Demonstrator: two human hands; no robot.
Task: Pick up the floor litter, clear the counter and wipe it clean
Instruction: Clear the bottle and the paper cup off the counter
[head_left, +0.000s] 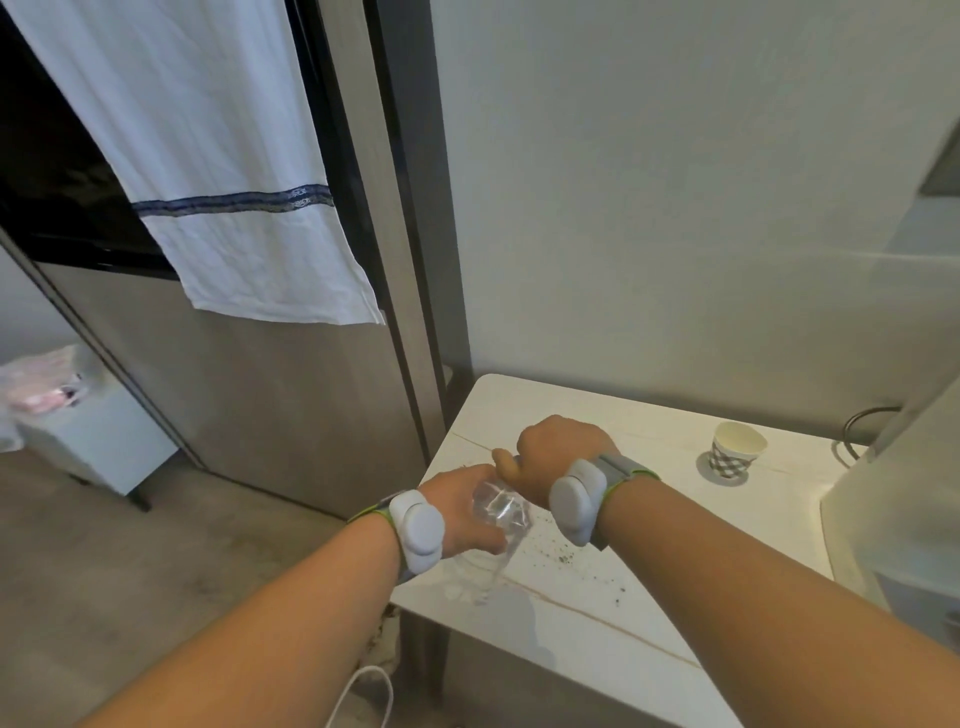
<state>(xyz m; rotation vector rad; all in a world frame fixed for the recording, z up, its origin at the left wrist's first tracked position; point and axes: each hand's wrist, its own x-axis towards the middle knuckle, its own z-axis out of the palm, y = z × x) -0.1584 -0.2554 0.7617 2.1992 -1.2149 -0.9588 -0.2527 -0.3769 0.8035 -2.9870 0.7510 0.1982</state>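
**Both hands on a clear bottle at the tabletop's left edge**

The person stands at the near-left corner of a white tabletop (613, 618) and holds a clear plastic bottle (493, 525) over its left edge. The left hand (462, 506) wraps the bottle's body, its grip clamped round the crumpled plastic, while the right hand (558, 457) sits curled over the bottle's top end — its grip closed there, though the fingers hide the neck and cap from view. Each wrist wears a grey band with a pale rounded device on it.

Dark crumbs (566, 553) lie scattered on the tabletop just right of the bottle, toward the near edge. A checked paper cup (732, 452) stands upright near the far-right part of the tabletop, well apart from the hands. A white appliance (893, 519) occupies the right edge, and a dark cable (857, 421) loops behind it at the far edge.

Left of the tabletop stands a steel refrigerator (249, 405) with a white towel (218, 171) — blue-striped — hanging down its front. On the floor beyond it, at the far left, a pale bin (93, 447) holds a pinkish bag. A white cord (363, 691) lies on the floor by the tabletop's near-left corner.
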